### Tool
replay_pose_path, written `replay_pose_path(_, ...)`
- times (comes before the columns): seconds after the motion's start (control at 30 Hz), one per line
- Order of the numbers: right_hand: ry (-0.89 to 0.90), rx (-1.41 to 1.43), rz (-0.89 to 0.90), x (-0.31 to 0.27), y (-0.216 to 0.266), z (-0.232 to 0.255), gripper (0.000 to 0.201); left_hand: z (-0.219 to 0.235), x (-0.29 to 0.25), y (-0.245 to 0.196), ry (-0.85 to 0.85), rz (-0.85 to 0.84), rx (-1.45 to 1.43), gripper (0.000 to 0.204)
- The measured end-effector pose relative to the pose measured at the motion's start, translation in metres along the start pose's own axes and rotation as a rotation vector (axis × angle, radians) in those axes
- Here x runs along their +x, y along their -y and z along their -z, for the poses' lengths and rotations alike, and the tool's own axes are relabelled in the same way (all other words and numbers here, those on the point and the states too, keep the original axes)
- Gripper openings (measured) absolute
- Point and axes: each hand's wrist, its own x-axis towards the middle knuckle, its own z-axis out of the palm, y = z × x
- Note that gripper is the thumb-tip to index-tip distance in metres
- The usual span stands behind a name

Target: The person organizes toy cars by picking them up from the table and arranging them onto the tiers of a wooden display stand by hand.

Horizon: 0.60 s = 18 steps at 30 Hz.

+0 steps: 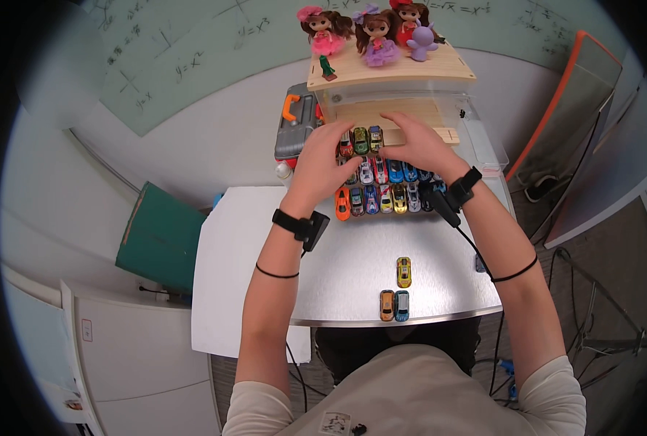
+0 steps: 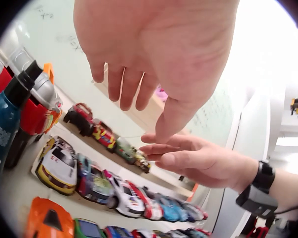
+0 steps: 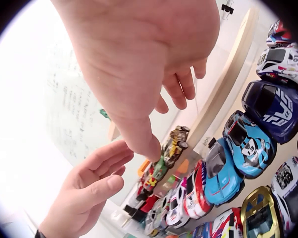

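Several toy cars stand in three rows (image 1: 379, 186) on the metal table (image 1: 352, 276). Both hands hover just above the rows, fingers relaxed, with nothing held. My left hand (image 1: 322, 156) hangs over the left end, near the short back row (image 2: 114, 141) and a white and yellow car (image 2: 57, 168). My right hand (image 1: 416, 144) is over the right end, its thumb close to a gold car (image 3: 174, 144); blue cars (image 3: 275, 106) lie below it. The thumbs nearly meet above the back row. In each wrist view the other hand shows: the right hand (image 2: 198, 161), the left hand (image 3: 89, 193).
Three loose cars, one yellow (image 1: 404, 272), one orange (image 1: 387, 305) and one blue (image 1: 402, 305), sit near the table's front edge. A clear box (image 1: 403, 102) behind the rows carries a wooden board with dolls (image 1: 371, 33). A grey toolbox (image 1: 296, 123) and a blue bottle (image 2: 5, 119) stand at the left.
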Motion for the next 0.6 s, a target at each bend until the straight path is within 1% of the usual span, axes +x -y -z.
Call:
replay_pose_path(0.03, 0.002, 0.001, -0.001, -0.012, 0.008, 0.004, 0.079, 0.008, -0.012, -0.015, -0.050, 0.050, -0.059, 0.061)
replay_pose_path(0.07, -0.078, 0.008, 0.067, -0.027, 0.015, 0.008, 0.072, 0.014, -0.027, -0.027, -0.049, 0.051, -0.060, 0.061)
replay_pose_path(0.1, -0.156, 0.015, 0.134, -0.044, 0.022, 0.012, 0.066, 0.020, -0.045, -0.038, -0.054, 0.091, -0.103, 0.057)
replay_pose_path(0.13, -0.150, 0.017, 0.127, -0.063, 0.035, 0.020, 0.066, 0.023, -0.064, -0.047, -0.056, 0.133, -0.149, 0.054)
replay_pose_path(0.17, -0.053, 0.131, 0.023, -0.085, 0.051, 0.030, 0.061, 0.022, -0.085, -0.055, -0.048, 0.141, -0.156, 0.054)
replay_pose_path(0.2, 0.044, 0.246, -0.081, -0.105, 0.059, 0.032, 0.057, 0.021, -0.105, -0.064, 0.004, 0.204, -0.237, 0.052)
replay_pose_path(0.23, 0.060, 0.277, -0.075, -0.126, 0.061, 0.029, 0.054, 0.019, -0.124, -0.072, 0.060, 0.268, -0.319, 0.051)
replay_pose_path(0.27, 0.078, 0.309, -0.069, -0.145, 0.063, 0.026, 0.051, 0.015, -0.141, -0.078, 0.072, 0.281, -0.327, 0.051)
replay_pose_path(0.3, 0.122, 0.331, -0.105, -0.162, 0.068, 0.023, 0.051, 0.008, -0.159, -0.084, 0.136, 0.334, -0.365, 0.051)
replay_pose_path(0.33, 0.129, 0.337, -0.122, -0.178, 0.068, 0.019, 0.051, 0.002, -0.174, -0.090, 0.200, 0.382, -0.401, 0.051)
replay_pose_path(0.4, 0.224, 0.336, -0.187, -0.208, 0.066, 0.009, 0.051, -0.008, -0.199, -0.103, 0.270, 0.410, -0.397, 0.052)
replay_pose_path(0.43, 0.236, 0.289, -0.188, -0.221, 0.067, 0.004, 0.051, -0.012, -0.209, -0.107, 0.321, 0.439, -0.454, 0.058)
replay_pose_path(0.47, 0.241, 0.293, -0.195, -0.235, 0.066, -0.001, 0.051, -0.016, -0.216, -0.112, 0.326, 0.446, -0.457, 0.058)
replay_pose_path(0.53, 0.282, 0.366, -0.253, -0.257, 0.065, -0.009, 0.050, -0.024, -0.228, -0.119, 0.354, 0.399, -0.447, 0.067)
replay_pose_path(0.57, 0.284, 0.405, -0.309, -0.266, 0.068, -0.013, 0.050, -0.028, -0.230, -0.120, 0.384, 0.395, -0.448, 0.077)
replay_pose_path(0.6, 0.291, 0.398, -0.296, -0.275, 0.068, -0.018, 0.052, -0.030, -0.232, -0.120, 0.382, 0.399, -0.447, 0.077)
